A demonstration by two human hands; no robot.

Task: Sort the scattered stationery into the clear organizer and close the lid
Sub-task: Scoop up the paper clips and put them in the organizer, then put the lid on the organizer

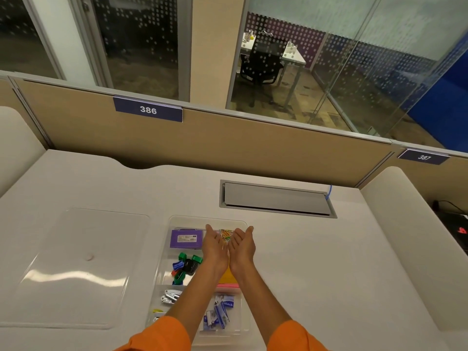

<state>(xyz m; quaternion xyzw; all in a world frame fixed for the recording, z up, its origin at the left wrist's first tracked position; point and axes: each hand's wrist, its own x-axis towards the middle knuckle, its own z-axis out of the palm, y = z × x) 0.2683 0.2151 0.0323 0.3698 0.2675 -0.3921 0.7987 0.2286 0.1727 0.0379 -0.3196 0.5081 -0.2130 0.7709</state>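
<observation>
Orange sleeves (164, 335); left hand (215, 245) and right hand (243, 247) cupped open, empty, above wiry clips (226, 235), clear organizer (192, 219)

You see one clear organizer (192, 220), one lid (76, 269), one purple box (186, 238) and two number plates (148, 109). The paper clips (226, 235) and binder clips (186, 267) are too heaped to count.

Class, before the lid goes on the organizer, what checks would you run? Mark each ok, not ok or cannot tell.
1. Paper clips dropped into the far compartment: cannot tell; cupped left hand and right hand flank them.
2. Hands clear of the organizer: not ok.
3. Lid at hand: ok, flat on the desk, left of it.
4. Purple box and binder clips in compartments: ok.
</observation>
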